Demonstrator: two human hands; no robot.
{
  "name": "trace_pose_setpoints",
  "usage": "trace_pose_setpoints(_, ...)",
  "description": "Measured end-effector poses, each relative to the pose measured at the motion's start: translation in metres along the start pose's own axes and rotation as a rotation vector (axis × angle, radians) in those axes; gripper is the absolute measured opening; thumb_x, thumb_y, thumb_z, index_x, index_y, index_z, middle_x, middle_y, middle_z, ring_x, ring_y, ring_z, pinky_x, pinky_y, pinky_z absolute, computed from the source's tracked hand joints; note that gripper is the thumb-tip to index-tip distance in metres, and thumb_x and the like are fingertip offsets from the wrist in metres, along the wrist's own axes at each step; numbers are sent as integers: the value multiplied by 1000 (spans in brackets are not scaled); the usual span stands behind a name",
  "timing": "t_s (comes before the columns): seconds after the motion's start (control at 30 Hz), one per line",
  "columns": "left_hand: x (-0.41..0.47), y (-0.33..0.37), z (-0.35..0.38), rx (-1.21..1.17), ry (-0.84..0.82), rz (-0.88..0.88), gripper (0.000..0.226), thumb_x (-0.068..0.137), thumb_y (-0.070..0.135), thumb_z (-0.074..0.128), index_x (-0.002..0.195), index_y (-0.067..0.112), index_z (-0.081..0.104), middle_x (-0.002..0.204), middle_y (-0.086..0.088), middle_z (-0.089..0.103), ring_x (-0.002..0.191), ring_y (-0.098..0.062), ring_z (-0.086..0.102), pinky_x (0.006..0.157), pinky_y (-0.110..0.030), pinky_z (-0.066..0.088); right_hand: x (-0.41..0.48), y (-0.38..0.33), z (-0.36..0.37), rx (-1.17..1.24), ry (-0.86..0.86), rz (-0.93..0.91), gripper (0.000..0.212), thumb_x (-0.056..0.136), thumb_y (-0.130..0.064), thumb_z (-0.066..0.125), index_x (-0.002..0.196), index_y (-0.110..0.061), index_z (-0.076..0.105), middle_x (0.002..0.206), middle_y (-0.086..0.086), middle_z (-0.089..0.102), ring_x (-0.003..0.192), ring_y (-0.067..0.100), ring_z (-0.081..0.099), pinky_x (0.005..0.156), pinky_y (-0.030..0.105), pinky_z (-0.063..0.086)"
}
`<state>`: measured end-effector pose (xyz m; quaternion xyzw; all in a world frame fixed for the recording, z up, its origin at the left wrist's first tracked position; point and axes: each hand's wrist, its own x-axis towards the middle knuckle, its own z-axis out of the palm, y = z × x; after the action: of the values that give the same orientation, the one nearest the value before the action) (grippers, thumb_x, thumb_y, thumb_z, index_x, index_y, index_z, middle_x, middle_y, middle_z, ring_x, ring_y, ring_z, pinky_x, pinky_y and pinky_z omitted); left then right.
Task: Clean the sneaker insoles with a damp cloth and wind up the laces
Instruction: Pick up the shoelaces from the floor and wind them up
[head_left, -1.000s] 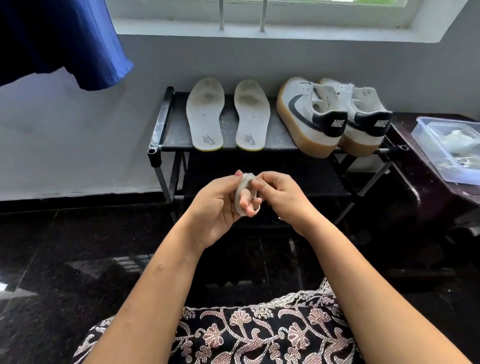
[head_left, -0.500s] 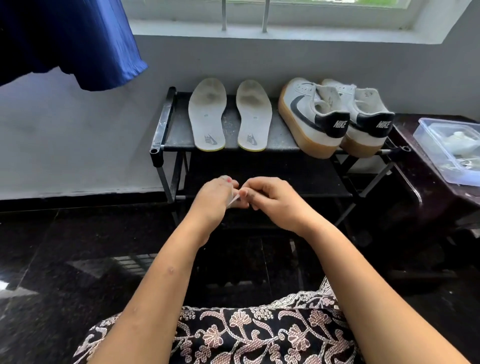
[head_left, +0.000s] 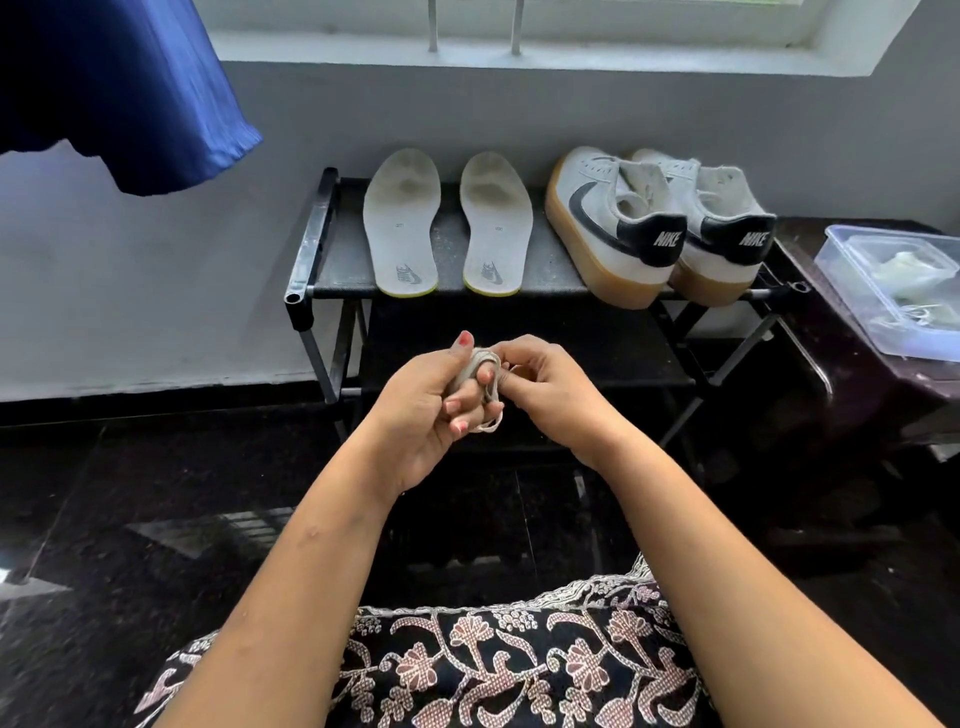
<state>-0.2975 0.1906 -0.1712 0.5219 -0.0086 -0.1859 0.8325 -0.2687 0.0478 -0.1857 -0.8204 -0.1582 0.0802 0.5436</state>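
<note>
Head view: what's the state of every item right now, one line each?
lace: wound in loops around the left fingers, tail end loose.
left hand: holds the lace coil.
right hand: pinches the lace.
insoles: out of the shoes, flat on the shoe rack.
sneakers: on the rack, heels toward camera.
plastic container: holds pale contents; lid unclear.

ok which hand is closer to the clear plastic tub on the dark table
Right. The right hand sits below and left of the clear plastic tub, well apart from it. The left hand, with the lace wound round its fingers, is further left.
</note>
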Motion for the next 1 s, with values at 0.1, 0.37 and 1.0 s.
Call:
trace_pose_setpoints(0.1, -1, 0, 0, -3, 7, 15, 45, 102, 34, 29, 69, 8, 46, 37, 8, 30, 31, -5, 30, 68, -22, 52, -4, -8, 3, 147, -77, 64, 23, 93, -14, 54, 81, -27, 68, 75, 3, 62, 71, 12, 51, 66, 24, 42)
trace_pose_setpoints(0.37, 3, 0, -8, -78, 40, 63, 43, 99, 36, 35, 66, 12, 50, 38, 6, 32, 40, -11, 36, 65, -23, 52, -5, -18, -7, 364, -241, 187, 23, 95, -30, 50, 92, -21, 72, 79, -4, 62, 73, 5, 48, 61, 21, 33)
trace_pose_setpoints(1.0, 8, -5, -9, 378, 187, 166, 46, 100, 35, 37, 75, 0, 54, 40, 11, 38, 43, -7, 41, 63, -18, 45, -5, -13, -10, 455, -222, 274, 21, 87, -25, 52, 100, -12, 64, 95, 9, 58, 91, 18, 43, 62, 22, 35)
